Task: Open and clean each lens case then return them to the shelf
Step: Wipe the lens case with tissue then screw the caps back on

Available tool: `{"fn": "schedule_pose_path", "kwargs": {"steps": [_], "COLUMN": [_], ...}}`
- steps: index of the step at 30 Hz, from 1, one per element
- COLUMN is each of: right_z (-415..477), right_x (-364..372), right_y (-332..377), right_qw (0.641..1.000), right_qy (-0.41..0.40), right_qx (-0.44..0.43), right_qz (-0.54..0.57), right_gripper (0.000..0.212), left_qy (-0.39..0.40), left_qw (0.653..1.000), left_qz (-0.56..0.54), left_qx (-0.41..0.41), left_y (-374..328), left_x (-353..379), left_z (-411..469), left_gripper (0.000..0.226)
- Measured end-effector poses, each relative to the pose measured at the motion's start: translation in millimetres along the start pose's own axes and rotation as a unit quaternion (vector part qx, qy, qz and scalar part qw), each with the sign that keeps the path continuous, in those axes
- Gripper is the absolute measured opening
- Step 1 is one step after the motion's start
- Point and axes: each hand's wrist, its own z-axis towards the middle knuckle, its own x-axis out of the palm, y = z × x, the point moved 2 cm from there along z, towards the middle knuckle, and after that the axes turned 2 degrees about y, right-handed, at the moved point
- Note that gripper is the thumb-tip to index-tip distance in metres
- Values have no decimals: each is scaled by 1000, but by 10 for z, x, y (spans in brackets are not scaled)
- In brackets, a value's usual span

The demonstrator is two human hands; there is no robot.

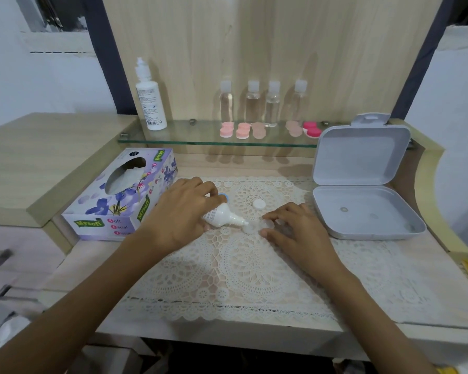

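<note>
Nearest, left hand grips a small white bottle, nozzle tipped at the open clear lens case at the desk's middle; right hand pinches that case. Rinsing looks under way; wiping and shelving remain. Five pink cases sit on the glass shelf.

left hand bare | right hand bare | forearms bare to frame edge

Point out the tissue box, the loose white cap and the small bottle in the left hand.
tissue box point(99, 209), head view, flowered top face.
white cap point(259, 204), head view, middle of its top.
small bottle point(222, 214), head view, white body near the nozzle.
</note>
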Motion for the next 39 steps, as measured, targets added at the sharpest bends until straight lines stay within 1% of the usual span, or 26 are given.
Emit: {"fn": "schedule_pose_path", "kwargs": {"steps": [10,25,32,36,39], "right_z": [5,3,7,10,7], "right_x": [5,2,0,5,1], "right_y": [-3,-6,-8,-10,-5], "right_qw": [1000,1000,1000,1000,1000], "right_qy": [1,1,2,1,3], "right_qx": [3,-1,4,2,3], "right_qz": [1,-3,4,5,8], "right_gripper": [32,32,31,31,32], "left_qy": [-28,-27,11,9,1], "left_qw": [1000,1000,998,992,992], "left_qz": [-6,-15,-44,-72,-74], "left_qx": [7,-5,-50,-99,-103], "left_y": [0,7,67,76,23], "left_x": [-3,34,147,191,179], "left_z": [34,23,-86,-140,-123], "left_gripper": [59,61,67,67,64]}}
